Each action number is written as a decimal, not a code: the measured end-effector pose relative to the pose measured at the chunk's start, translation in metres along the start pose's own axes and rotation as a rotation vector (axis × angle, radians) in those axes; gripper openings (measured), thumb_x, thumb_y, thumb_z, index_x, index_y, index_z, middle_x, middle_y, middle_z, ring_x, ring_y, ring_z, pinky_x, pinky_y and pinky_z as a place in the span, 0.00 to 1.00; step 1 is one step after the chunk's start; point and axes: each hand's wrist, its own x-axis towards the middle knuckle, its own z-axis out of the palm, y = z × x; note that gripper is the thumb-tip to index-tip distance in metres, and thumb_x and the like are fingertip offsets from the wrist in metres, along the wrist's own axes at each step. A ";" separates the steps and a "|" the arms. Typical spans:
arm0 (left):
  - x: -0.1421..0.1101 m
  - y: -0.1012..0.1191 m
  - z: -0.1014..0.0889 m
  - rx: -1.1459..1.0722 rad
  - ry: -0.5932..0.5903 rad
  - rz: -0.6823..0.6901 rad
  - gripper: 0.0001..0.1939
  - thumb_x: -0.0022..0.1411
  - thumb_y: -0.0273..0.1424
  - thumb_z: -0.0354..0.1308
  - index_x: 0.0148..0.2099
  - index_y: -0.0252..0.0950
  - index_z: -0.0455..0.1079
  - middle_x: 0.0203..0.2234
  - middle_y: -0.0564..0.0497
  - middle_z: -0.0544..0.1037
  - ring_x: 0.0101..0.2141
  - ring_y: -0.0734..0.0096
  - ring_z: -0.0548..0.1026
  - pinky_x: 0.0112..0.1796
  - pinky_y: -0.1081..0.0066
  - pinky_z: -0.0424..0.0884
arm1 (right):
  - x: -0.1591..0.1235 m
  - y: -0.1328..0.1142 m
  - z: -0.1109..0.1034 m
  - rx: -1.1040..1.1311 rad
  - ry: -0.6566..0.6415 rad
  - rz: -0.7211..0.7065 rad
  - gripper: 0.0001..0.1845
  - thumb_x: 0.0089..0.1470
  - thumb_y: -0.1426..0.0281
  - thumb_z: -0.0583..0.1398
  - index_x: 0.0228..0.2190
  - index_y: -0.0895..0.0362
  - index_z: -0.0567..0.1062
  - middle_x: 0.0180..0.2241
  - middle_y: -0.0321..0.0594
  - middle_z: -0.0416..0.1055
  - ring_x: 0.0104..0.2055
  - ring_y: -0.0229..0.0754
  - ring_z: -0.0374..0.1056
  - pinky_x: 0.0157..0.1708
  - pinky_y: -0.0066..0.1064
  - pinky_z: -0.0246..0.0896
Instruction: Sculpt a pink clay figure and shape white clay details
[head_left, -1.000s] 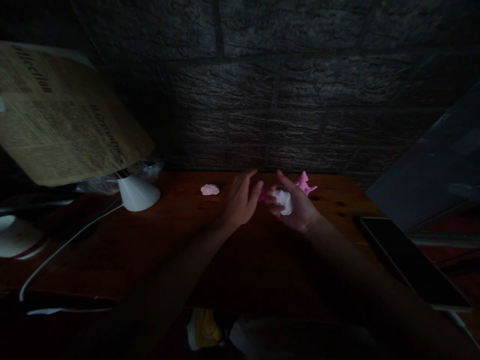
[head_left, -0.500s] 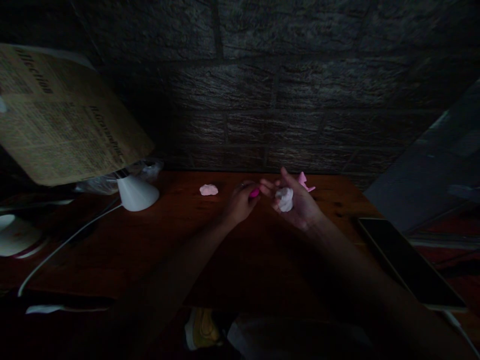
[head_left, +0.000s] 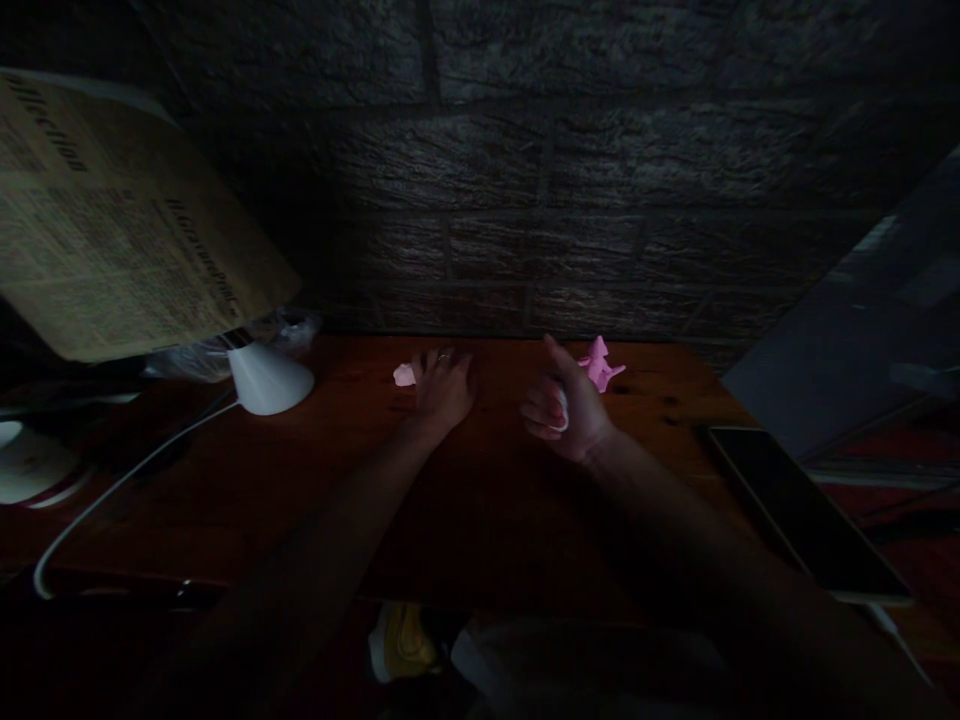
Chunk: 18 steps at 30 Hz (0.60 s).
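My left hand [head_left: 444,388] is palm down on the wooden table, fingers bent and a ring on one of them. Its fingertips reach the right side of a pale pink, clay-like lump [head_left: 403,375] and cover part of it. What lies under the palm is hidden. To the right, my right hand [head_left: 574,408] is turned on its side with the thumb up. Its fingers curl around a soft white lump [head_left: 562,410], of which only a strip shows. Just behind that hand stands a small pink figure [head_left: 600,364] with a pointed top.
At the left are a lamp with a newspaper-print shade [head_left: 142,230] and white base [head_left: 270,380], its cable [head_left: 127,482], and a pale cup [head_left: 34,465]. A dark tablet [head_left: 806,510] lies at the right edge. A brick-patterned wall [head_left: 480,170] rises behind the table [head_left: 480,510].
My left hand has moved left to the pale pink lump, and the magenta piece in its fingers is out of sight. My right fingers have closed over the white lump.
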 end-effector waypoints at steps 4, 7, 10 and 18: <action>-0.001 0.013 -0.004 -0.004 0.081 0.081 0.19 0.66 0.33 0.55 0.58 0.37 0.72 0.62 0.37 0.70 0.65 0.44 0.61 0.65 0.40 0.45 | 0.010 0.002 -0.008 0.027 0.019 -0.059 0.33 0.60 0.43 0.57 0.17 0.54 0.66 0.11 0.31 0.60 0.13 0.32 0.54 0.12 0.24 0.49; -0.002 0.028 -0.010 -0.105 0.248 0.195 0.23 0.73 0.38 0.46 0.64 0.35 0.65 0.62 0.38 0.70 0.65 0.53 0.62 0.65 0.49 0.52 | 0.013 0.000 -0.011 0.049 0.009 -0.100 0.22 0.64 0.52 0.57 0.29 0.55 0.76 0.23 0.37 0.74 0.24 0.37 0.71 0.22 0.26 0.65; -0.006 0.040 -0.015 -0.210 0.345 0.342 0.25 0.75 0.41 0.40 0.67 0.35 0.60 0.62 0.37 0.70 0.65 0.57 0.62 0.64 0.53 0.56 | 0.012 0.000 -0.010 0.032 -0.037 -0.094 0.12 0.64 0.62 0.59 0.34 0.55 0.78 0.28 0.38 0.78 0.25 0.35 0.71 0.19 0.22 0.61; -0.012 0.047 -0.014 -0.301 0.325 0.436 0.25 0.76 0.41 0.40 0.66 0.33 0.61 0.60 0.37 0.72 0.64 0.58 0.64 0.63 0.55 0.58 | 0.012 0.004 -0.014 0.127 0.006 -0.118 0.09 0.52 0.80 0.65 0.33 0.54 0.79 0.31 0.33 0.79 0.30 0.31 0.74 0.29 0.19 0.72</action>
